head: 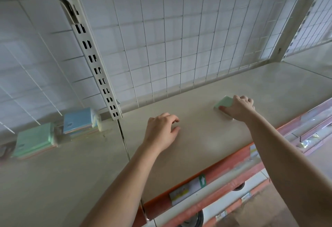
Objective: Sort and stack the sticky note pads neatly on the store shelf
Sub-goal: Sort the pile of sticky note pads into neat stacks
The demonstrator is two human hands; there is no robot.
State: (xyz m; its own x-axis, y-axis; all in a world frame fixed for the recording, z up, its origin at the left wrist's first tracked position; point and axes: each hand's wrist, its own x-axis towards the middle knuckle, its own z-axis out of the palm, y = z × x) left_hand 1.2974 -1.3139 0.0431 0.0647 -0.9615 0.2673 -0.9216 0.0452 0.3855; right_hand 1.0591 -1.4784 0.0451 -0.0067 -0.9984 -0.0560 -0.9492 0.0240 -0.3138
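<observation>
While the right hand grips a green sticky note pad, the left hand holds nothing. The two hands are apart, both over the right-hand section of the shelf.

Right hand: the fingers curl over the top of the pad and the thumb lies along its near edge. The pad is at mid-depth on the shelf, between the front edge and the wire grid panel at the back. Its pale green top face is partly covered by the hand. Whether its underside rests fully on the shelf surface cannot be told.

Left hand: the palm faces down and the fingers are loosely curled. It is low over bare shelf surface, to the left of the pad and well apart from it. Contact with the shelf cannot be confirmed.

Left-hand section: two piles of pads stand near the back, beyond the vertical seam in the shelf. A blue-topped stack stands just left of the slotted upright. A green-topped stack stands further left. Both show layers of other colours beneath the top pad. The area between the two piles is blurred.

Front edge: an orange rail runs along the shelf and carries a label with a green arrow mark.
</observation>
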